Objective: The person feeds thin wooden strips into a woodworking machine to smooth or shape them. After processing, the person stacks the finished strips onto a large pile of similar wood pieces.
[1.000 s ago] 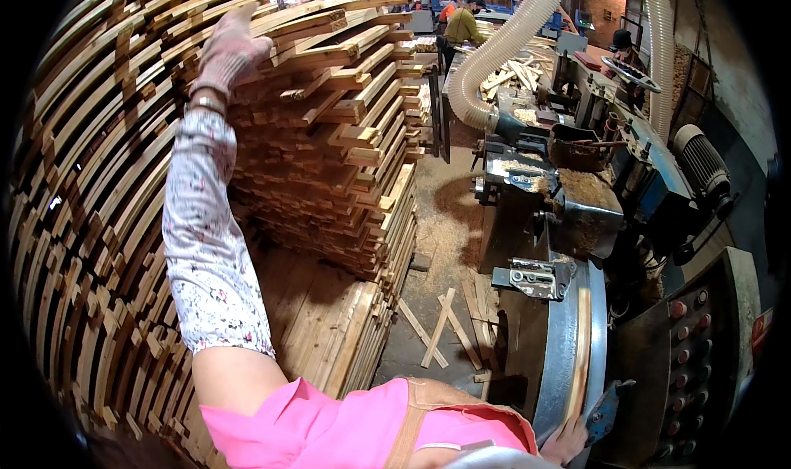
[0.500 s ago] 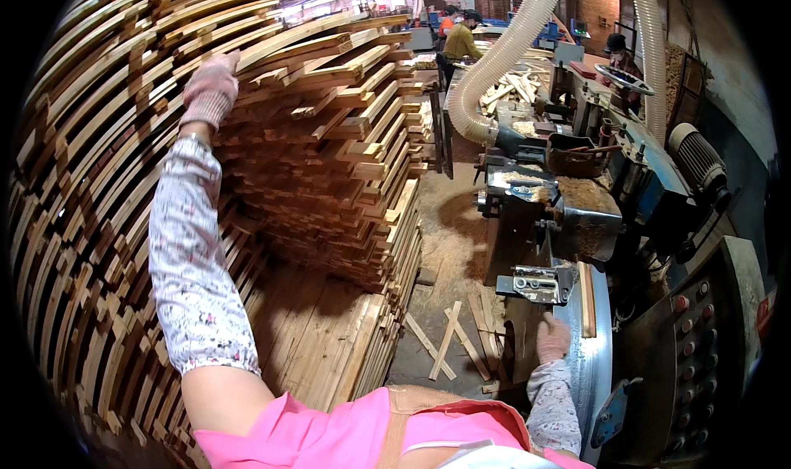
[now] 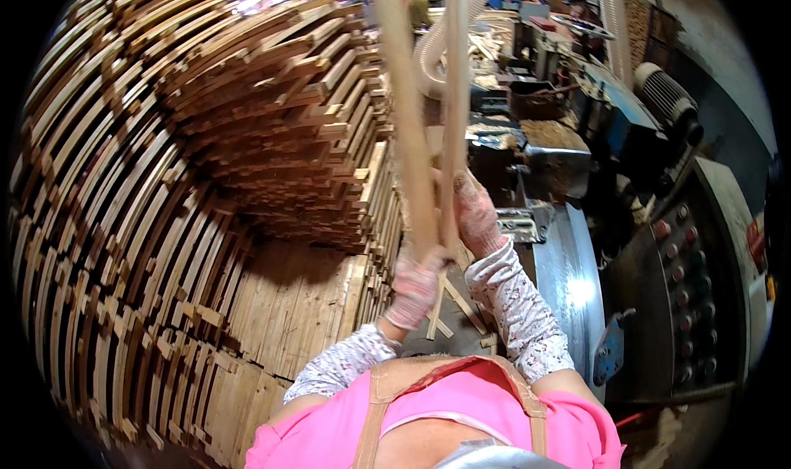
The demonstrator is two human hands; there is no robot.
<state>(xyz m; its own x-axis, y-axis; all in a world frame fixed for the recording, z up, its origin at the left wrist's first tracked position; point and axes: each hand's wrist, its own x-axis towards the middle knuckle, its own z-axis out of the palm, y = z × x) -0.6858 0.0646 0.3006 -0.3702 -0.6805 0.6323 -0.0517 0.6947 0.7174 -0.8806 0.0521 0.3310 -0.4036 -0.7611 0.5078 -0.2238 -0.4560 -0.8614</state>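
Two long wooden strips stand up in front of me, blurred by motion: a left wooden strip [image 3: 409, 131] and a right wooden strip [image 3: 455, 98]. Their lower ends come together at my left hand [image 3: 416, 286], which is closed around them. Higher up, my right hand [image 3: 478, 215] grips the right strip from its outer side. Both hands wear pinkish work gloves, with patterned sleeves over the forearms. Beside my right forearm lies the machine's curved metal bed [image 3: 568, 280], its surface bare and shiny.
Tall stacks of wooden strips [image 3: 272, 115] fill the left side, above a plank layer [image 3: 288, 296]. A control panel with buttons [image 3: 684, 296] stands at the right. A ribbed hose [image 3: 432, 57] hangs ahead. Loose strips [image 3: 463, 304] lie on the floor.
My left hand has come from the stack to the middle, and my right hand has left the machine bed. Both now hold wooden strips. The strip on the bed is no longer there.
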